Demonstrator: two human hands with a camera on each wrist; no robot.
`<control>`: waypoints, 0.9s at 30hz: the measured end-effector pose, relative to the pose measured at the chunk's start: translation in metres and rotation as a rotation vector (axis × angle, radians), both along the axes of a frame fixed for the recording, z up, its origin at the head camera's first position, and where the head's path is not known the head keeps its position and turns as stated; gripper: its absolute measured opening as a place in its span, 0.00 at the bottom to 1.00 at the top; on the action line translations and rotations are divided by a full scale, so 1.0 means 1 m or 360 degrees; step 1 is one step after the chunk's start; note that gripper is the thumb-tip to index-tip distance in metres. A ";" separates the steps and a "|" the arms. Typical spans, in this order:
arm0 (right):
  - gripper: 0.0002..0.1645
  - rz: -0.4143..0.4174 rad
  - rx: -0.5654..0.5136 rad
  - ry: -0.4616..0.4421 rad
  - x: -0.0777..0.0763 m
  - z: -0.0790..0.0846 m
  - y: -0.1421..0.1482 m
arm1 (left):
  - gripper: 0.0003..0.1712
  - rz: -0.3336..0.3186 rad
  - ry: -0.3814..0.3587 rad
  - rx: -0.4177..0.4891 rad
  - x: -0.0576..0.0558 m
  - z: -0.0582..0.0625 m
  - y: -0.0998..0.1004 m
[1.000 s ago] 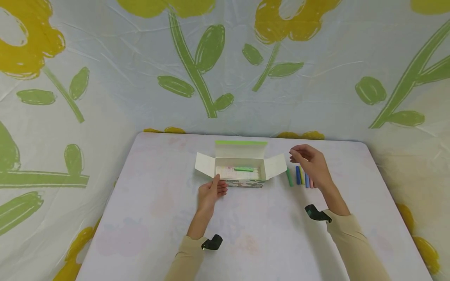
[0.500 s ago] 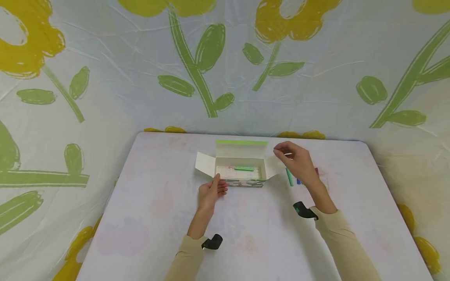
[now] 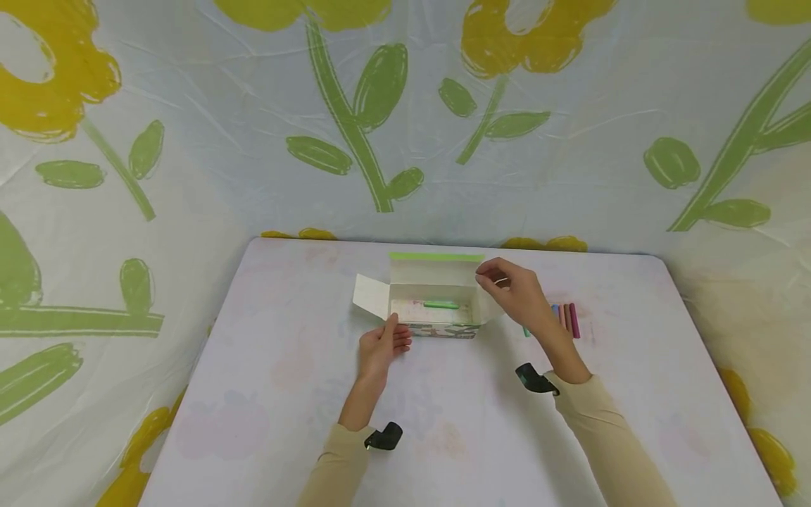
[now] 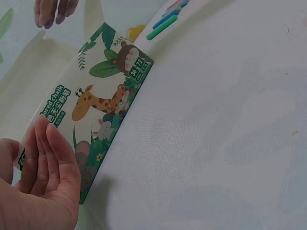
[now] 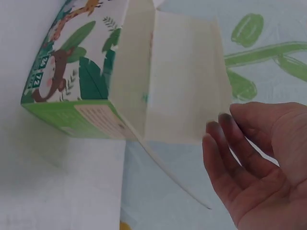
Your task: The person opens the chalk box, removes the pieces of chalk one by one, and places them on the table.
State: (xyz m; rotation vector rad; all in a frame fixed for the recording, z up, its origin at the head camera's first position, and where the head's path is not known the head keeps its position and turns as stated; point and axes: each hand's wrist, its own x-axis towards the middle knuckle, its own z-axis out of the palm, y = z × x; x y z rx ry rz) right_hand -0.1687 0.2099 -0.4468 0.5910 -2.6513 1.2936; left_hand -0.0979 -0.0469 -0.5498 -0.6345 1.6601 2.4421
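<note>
A cardboard chalk box (image 3: 437, 330) with animal pictures stands with its lid (image 3: 436, 270) up and left side flap (image 3: 371, 296) spread out. One green chalk stick (image 3: 441, 305) lies inside it. My left hand (image 3: 376, 352) holds the box's near wall at the left corner, thumb at the rim and fingers along the printed front (image 4: 108, 103). My right hand (image 3: 516, 292) is raised by the lid's right end, above the right side flap. In the right wrist view its loosely bent fingertips (image 5: 224, 120) are close to the lid's edge, with no chalk visible in them.
Several coloured chalk sticks (image 3: 566, 318) lie right of the box, partly behind my right forearm. The white table (image 3: 456, 422) ends just behind the box. A flower-printed cloth (image 3: 253, 141) hangs around it.
My right hand has moved left from above the chalk sticks to the lid's right end, uncovering the reddish sticks. The left hand has stayed at the box, and the box has not moved.
</note>
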 end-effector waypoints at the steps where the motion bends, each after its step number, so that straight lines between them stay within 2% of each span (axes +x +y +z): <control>1: 0.07 0.0026 -0.0009 -0.0013 0.000 -0.002 -0.002 | 0.28 -0.0006 0.0001 -0.0001 0.000 0.000 0.000; 11: 0.09 0.0246 0.0003 -0.0207 -0.005 -0.027 -0.026 | 0.28 0.0010 -0.0005 -0.0005 0.000 0.001 0.000; 19: 0.13 0.0513 0.0052 -0.0324 -0.008 -0.043 -0.041 | 0.25 0.0037 -0.0002 0.0023 0.000 0.001 0.002; 27: 0.12 0.0765 0.0209 -0.0331 -0.017 -0.056 -0.053 | 0.26 0.0038 -0.0004 0.0006 -0.001 0.000 0.002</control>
